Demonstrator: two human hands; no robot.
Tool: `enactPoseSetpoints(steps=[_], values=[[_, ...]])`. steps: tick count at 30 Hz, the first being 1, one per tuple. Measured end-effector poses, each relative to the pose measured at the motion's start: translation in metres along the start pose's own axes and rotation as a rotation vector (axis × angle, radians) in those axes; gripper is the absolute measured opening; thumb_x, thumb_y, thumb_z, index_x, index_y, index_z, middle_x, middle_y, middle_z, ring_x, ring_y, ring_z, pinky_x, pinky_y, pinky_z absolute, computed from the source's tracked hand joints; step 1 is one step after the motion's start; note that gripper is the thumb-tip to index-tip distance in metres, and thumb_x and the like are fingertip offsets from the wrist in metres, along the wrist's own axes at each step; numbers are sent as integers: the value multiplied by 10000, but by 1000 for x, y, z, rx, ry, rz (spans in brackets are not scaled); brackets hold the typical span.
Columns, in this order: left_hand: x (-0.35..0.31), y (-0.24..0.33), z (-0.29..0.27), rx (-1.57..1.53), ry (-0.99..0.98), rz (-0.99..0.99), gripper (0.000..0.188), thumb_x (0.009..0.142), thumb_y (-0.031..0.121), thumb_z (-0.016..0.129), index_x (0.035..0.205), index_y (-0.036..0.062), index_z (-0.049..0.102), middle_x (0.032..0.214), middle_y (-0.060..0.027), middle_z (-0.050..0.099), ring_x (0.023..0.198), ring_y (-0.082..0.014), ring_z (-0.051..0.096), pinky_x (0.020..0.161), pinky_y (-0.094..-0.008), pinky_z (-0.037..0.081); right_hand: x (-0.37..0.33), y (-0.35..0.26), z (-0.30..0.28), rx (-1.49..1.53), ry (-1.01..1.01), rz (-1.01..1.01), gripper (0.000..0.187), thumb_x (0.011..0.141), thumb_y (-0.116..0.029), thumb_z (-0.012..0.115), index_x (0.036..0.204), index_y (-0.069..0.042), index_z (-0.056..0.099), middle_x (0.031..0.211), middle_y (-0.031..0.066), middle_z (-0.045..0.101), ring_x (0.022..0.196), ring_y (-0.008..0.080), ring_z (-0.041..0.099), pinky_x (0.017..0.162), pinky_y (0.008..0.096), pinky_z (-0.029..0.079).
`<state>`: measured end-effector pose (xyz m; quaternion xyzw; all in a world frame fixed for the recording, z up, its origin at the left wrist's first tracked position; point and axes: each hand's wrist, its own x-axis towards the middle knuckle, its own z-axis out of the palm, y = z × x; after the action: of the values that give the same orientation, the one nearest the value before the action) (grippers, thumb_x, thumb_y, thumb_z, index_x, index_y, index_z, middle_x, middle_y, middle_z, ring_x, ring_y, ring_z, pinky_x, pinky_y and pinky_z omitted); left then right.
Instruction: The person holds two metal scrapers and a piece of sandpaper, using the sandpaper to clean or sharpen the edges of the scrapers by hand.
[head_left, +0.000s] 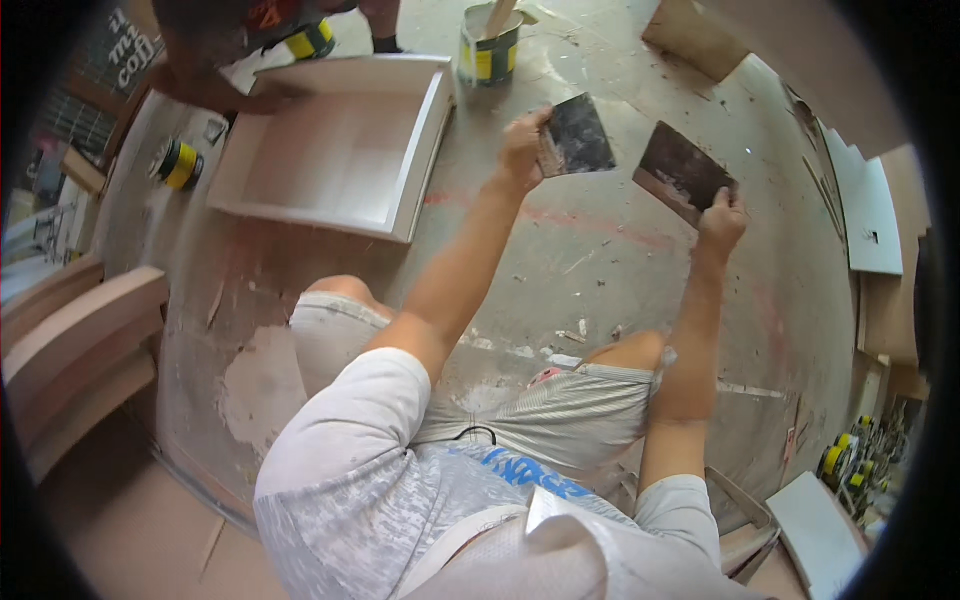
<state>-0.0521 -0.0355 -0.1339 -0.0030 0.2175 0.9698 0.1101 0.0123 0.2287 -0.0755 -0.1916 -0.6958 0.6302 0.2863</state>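
Note:
My left hand (522,150) is closed round the edge of a dark, square spreader plate (582,132), which carries a pale smear along the side near my fingers. In my right hand (722,220) is a second flat plate, a dark brown rectangular spreader (684,168), pinched at its lower right corner and also smeared. Both plates are held up in front of me, a short gap apart. Left of my left hand lies a shallow white drawer-like box (428,150), its inside covered with a pinkish-white coat.
Another person's arm (215,95) reaches into the box's far left corner. Beyond stands a tub (490,62) with a stick in it. A yellow-and-black can (178,165) is at left, curved wooden pieces (90,330) nearer. A board (695,40) lies far right; debris dots the floor.

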Motion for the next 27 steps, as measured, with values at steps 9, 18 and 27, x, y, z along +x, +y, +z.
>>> enactPoseSetpoints(steps=[9, 18, 27], values=[[-39, -35, 64, 712, 293, 481, 136, 819, 103, 639, 852, -28, 621, 749, -62, 622, 672, -105, 553, 632, -241, 456, -67, -41, 37, -281, -210, -309, 224, 893, -165, 565, 1032, 6, 605, 905, 184, 663, 826, 259, 648, 730, 354, 489], [-49, -23, 69, 754, 228, 492, 128, 857, 107, 608, 862, -17, 640, 773, -21, 621, 717, -75, 554, 660, -206, 440, -74, -33, 48, -343, -533, -320, 257, 817, -191, 647, 985, 4, 636, 841, 207, 664, 775, 303, 665, 706, 366, 503], [-32, 8, 58, 722, 186, 370, 186, 872, 182, 649, 935, 11, 690, 884, -47, 683, 801, -90, 607, 712, -220, 446, -43, -12, 36, -147, -459, -67, 308, 841, -133, 645, 1099, 19, 573, 857, 149, 682, 777, 156, 650, 688, 276, 495]])
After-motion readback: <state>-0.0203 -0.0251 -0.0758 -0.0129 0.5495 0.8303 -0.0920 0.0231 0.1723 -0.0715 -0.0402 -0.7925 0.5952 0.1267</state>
